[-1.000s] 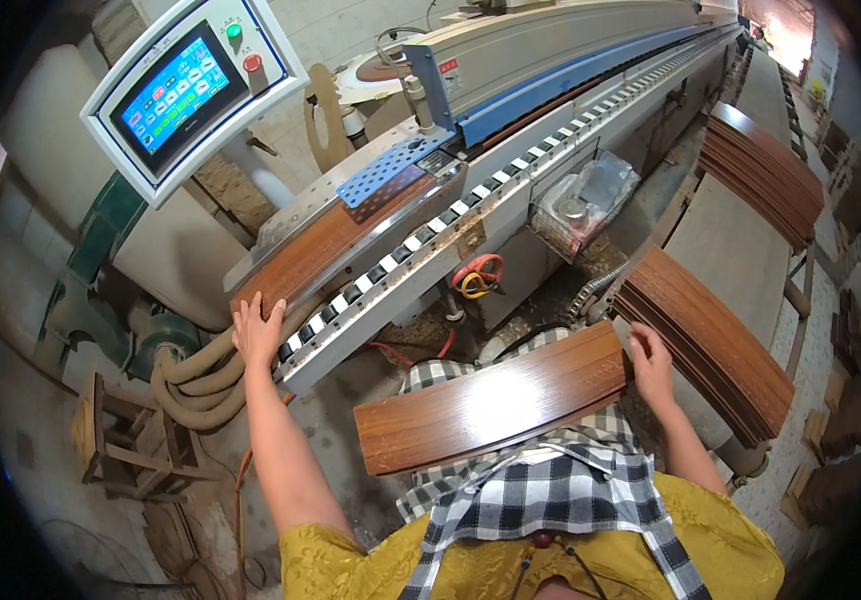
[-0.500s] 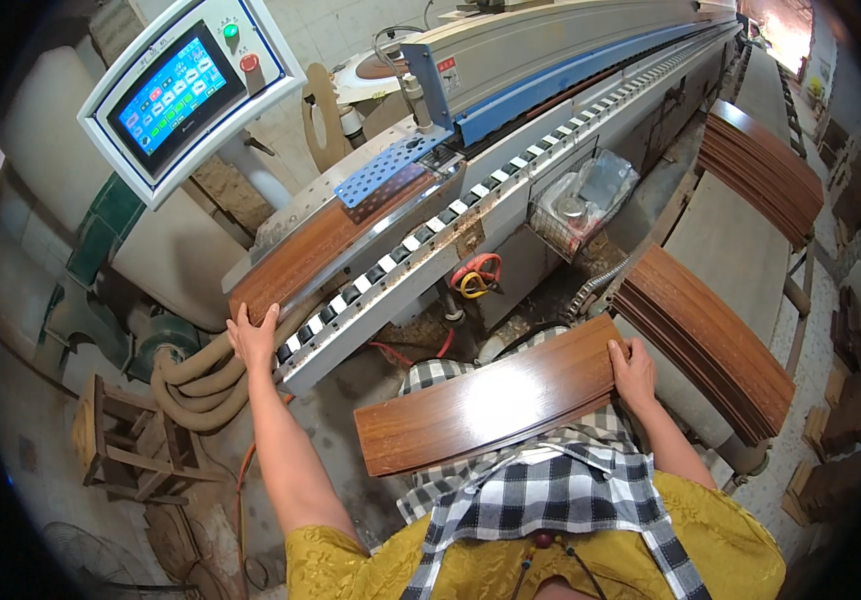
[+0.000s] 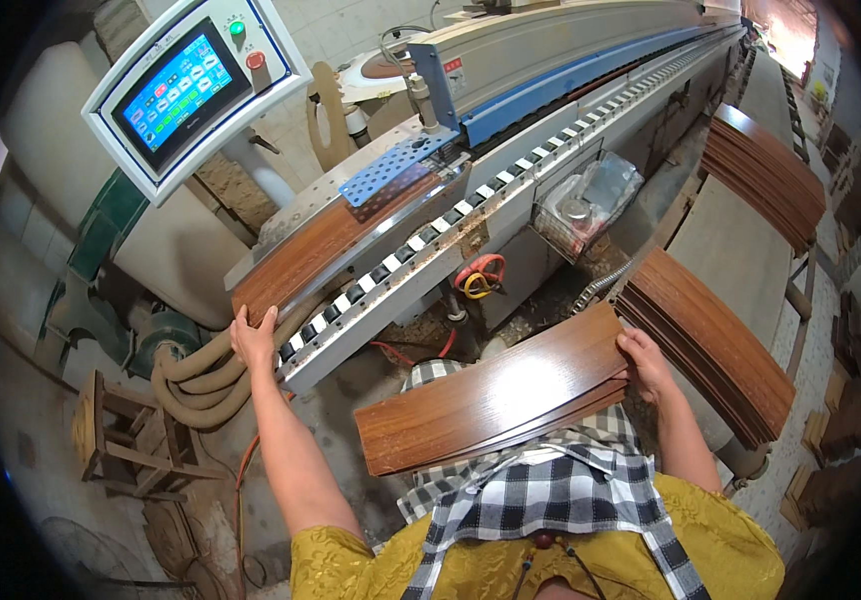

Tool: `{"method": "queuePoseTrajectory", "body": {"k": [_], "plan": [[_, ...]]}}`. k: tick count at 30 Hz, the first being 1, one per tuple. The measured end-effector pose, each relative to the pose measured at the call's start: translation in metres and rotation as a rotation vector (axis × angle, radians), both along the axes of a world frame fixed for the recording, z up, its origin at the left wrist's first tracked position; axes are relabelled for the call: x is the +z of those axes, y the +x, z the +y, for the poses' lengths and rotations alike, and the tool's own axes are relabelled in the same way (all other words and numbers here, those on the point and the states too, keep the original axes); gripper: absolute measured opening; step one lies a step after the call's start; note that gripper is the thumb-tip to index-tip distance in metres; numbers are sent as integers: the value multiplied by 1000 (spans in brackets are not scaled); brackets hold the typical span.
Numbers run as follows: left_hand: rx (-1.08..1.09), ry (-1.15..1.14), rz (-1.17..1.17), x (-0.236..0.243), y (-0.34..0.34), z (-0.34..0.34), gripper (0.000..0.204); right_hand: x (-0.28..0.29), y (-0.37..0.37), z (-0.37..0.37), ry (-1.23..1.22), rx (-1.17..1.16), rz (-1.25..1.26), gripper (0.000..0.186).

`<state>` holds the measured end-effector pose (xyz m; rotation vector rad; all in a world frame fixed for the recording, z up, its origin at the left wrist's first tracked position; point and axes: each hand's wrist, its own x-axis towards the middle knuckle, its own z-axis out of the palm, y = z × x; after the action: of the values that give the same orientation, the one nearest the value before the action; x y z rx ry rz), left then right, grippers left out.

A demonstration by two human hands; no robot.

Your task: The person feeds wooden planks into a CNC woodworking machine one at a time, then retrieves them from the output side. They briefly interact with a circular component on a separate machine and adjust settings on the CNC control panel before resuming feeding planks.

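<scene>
the right grip (image 3: 649, 362) is closed on the right-hand end of the top plank (image 3: 491, 385), fingers hooked at its edge, though just where the thumb sits is hard to make out. from that grip the plank's long axis runs leftward across the lap and a little back toward the body, its free end well apart. at the gripped end it looks lifted off the lower planks (image 3: 591, 400), which fan out beneath it, on the body side. the right grip is the nearer one; the left grip (image 3: 256, 342) lies well off, left of it, thumb and fingers spread against the near end of the machine plank (image 3: 316, 258), seemingly pressing more than clasping. that plank points away from the left grip, forward and rightward, more steeply than the lap plank. just right of the right grip lies a stack of planks (image 3: 716, 335).
</scene>
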<state>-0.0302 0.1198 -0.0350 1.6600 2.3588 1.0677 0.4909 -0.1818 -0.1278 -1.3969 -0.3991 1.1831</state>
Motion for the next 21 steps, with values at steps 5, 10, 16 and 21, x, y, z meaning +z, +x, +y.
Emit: {"method": "queuePoseTrajectory", "body": {"k": [5, 10, 16, 21], "plan": [[24, 31, 44, 5, 11, -7, 76, -11, 3, -3, 27, 7, -7, 22], [3, 59, 14, 4, 6, -6, 73, -4, -1, -1, 13, 3, -15, 20], [17, 57, -7, -1, 1, -1, 69, -11, 1, -2, 29, 8, -15, 21], [17, 45, -32, -1, 3, 0, 67, -15, 2, -2, 10, -11, -26, 22]]}}
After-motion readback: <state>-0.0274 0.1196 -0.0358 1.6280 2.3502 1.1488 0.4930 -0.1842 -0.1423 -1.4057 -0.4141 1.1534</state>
